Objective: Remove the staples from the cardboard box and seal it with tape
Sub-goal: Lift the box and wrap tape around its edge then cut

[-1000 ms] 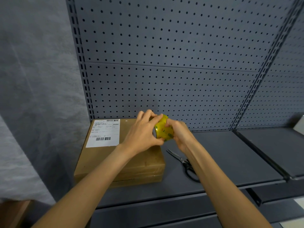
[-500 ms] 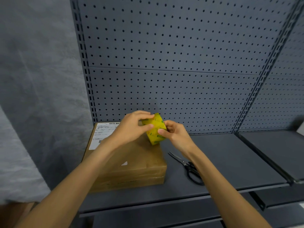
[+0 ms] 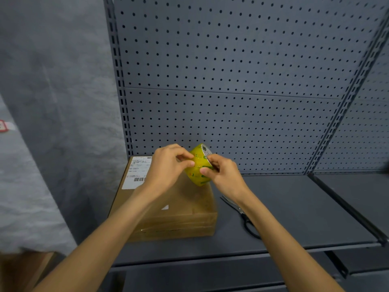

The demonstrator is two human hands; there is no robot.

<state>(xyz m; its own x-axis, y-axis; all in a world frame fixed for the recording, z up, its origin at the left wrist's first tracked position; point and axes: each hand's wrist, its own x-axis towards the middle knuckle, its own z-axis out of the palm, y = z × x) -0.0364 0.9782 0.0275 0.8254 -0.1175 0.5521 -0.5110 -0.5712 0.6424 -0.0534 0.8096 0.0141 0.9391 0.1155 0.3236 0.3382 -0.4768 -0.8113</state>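
Observation:
A flat brown cardboard box (image 3: 179,211) with a white shipping label (image 3: 137,172) lies on the left end of the grey shelf (image 3: 294,207). Above its far right corner I hold a yellow roll of tape (image 3: 199,165) in both hands. My right hand (image 3: 224,175) grips the roll from the right, thumb on its outer face. My left hand (image 3: 168,167) pinches at the roll's surface from the left with thumb and fingertips. Black scissors (image 3: 242,216) lie on the shelf just right of the box, partly hidden by my right forearm.
A grey pegboard wall (image 3: 231,81) rises behind the shelf. A second shelf section (image 3: 357,192) adjoins at the right. A grey fabric-like wall (image 3: 52,102) stands at the left, and something brown (image 3: 25,268) shows at the bottom left corner.
The roll has been turned in my hands and lifted slightly over the box's far right corner. My left fingers have shifted onto its outer surface. The view has drifted left.

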